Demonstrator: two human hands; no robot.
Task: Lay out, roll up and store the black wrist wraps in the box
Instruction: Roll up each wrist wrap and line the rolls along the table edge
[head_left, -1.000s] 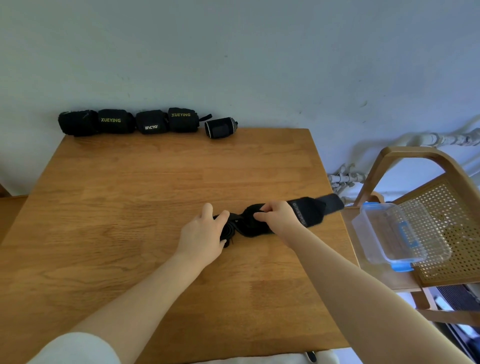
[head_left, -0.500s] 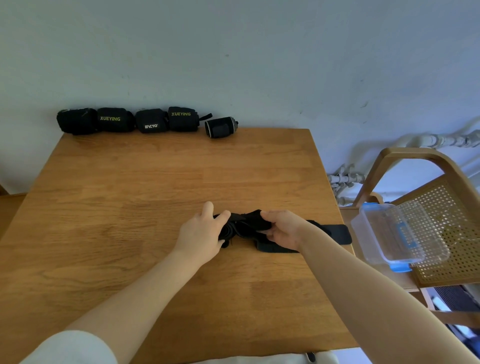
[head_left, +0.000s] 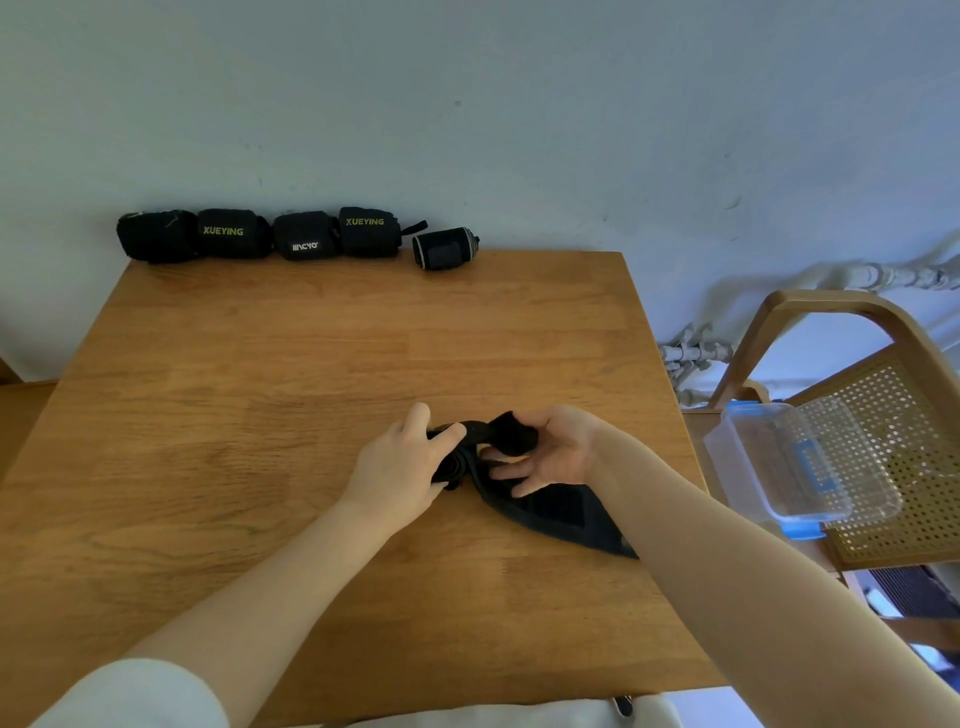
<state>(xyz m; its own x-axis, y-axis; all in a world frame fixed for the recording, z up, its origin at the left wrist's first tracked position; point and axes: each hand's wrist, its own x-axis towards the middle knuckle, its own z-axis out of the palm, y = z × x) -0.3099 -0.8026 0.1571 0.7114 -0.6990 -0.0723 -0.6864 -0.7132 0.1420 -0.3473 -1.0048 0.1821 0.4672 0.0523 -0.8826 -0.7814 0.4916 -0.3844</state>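
Observation:
A black wrist wrap lies partly unrolled on the wooden table, its loose end running toward the near right under my right forearm. My left hand grips the coiled part of the wrap from the left. My right hand, palm turned up, pinches a folded black section of the same wrap between thumb and fingers. Several rolled black wraps line the table's far edge against the wall, with a smaller roll at the right end. The clear plastic box with blue clips sits on a chair to the right.
A wooden chair with a cane seat stands right of the table and carries the box. White pipes run along the wall behind it. Bare tabletop spreads to the left and the middle.
My right hand has turned palm up and drawn the wrap in toward me. The loose end, lifted toward the right edge a second ago, now lies flat under my right forearm.

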